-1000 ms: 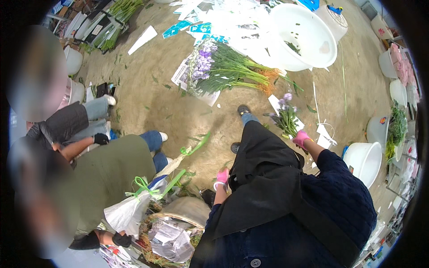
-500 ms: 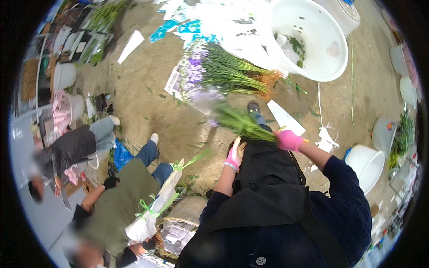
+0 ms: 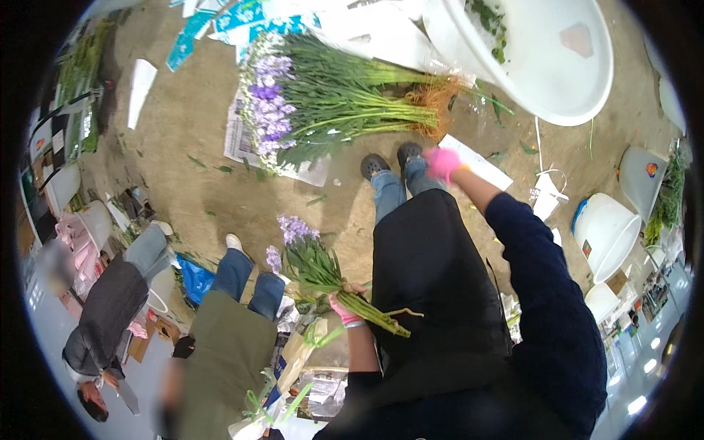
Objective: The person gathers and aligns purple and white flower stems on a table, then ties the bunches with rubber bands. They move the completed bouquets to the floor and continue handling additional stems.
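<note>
Small bunch (image 3: 317,268) lowered in left hand (image 3: 343,308), littered sandy floor (image 3: 191,198), white tub (image 3: 557,66)

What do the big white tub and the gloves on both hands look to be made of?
White tub: probably moulded plastic, judging by its smooth, faintly glossy wall and thin, even rim. The left hand, gripping a small bunch of purple flowers, and the right hand wear bright pink gloves with a matte, snug look, likely knit fabric or rubber-coated; the weave is too small to tell.
</note>
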Demonstrator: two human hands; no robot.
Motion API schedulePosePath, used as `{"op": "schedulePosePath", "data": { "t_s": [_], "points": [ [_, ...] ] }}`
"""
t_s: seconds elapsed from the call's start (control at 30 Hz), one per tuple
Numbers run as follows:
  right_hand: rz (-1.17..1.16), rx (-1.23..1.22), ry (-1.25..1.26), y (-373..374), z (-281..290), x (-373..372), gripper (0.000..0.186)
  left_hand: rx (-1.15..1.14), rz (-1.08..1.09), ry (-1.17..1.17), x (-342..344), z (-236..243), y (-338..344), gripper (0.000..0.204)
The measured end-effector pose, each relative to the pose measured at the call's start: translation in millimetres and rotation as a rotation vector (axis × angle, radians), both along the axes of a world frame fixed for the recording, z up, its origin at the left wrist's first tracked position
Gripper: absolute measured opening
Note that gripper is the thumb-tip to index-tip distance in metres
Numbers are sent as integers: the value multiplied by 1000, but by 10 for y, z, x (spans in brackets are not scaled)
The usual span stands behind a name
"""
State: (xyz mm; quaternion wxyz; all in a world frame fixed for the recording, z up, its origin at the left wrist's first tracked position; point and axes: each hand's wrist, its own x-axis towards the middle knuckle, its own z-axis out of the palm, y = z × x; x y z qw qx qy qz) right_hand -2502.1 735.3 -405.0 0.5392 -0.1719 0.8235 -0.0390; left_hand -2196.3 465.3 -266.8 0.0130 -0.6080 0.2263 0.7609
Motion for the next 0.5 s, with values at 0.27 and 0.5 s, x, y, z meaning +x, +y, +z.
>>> {"op": "schedulePosePath", "data": {
  "t_s": [0.27,0.5],
  "points": [
    [-182,57,561,-218,-1842,-524,54,53,12,-210,-457,-112,-9,60],
    [-128,75,778,-216,-2810,-297,36,96,-260,-166,-569,-232,-163,59]
  ]
}}
